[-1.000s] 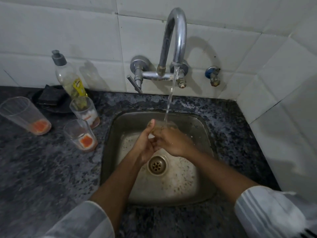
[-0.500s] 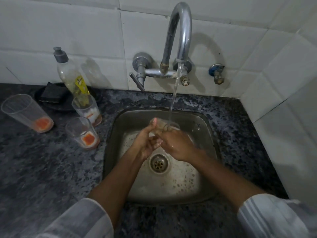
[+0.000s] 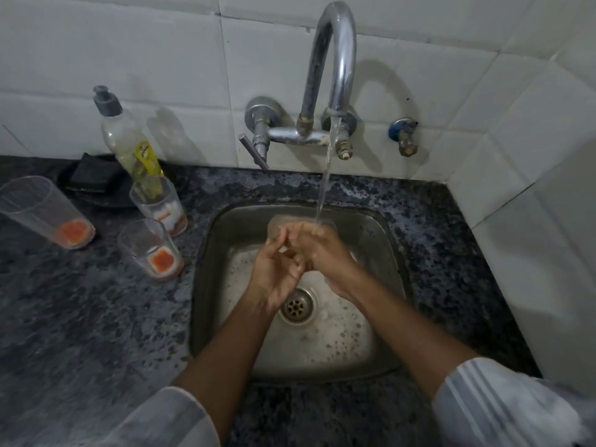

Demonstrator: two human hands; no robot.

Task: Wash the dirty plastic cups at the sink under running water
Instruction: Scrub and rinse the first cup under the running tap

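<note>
Head view takes in white wall tiles (image 3: 135, 59) behind and to the right, then the dark speckled granite table (image 3: 80, 317) wrapped around a steel sink (image 3: 371, 227) with soapy water on its floor. Chrome tap (image 3: 335, 59) is running, the stream landing on a clear plastic cup (image 3: 280, 222) held over the basin. Right hand (image 3: 322, 250) has its grip curled round that cup; left hand (image 3: 274, 272) presses in beside it, fingers bent against the cup's side. On the table to the left stand three dirty cups (image 3: 151, 246) with orange residue, a dish soap bottle (image 3: 129, 140) leaning behind them, and a dark scrub pad (image 3: 92, 174). Compared with half a second ago, the hands have shifted a little, the left fingers folded lower; the stream and the waiting cups are unchanged.
</note>
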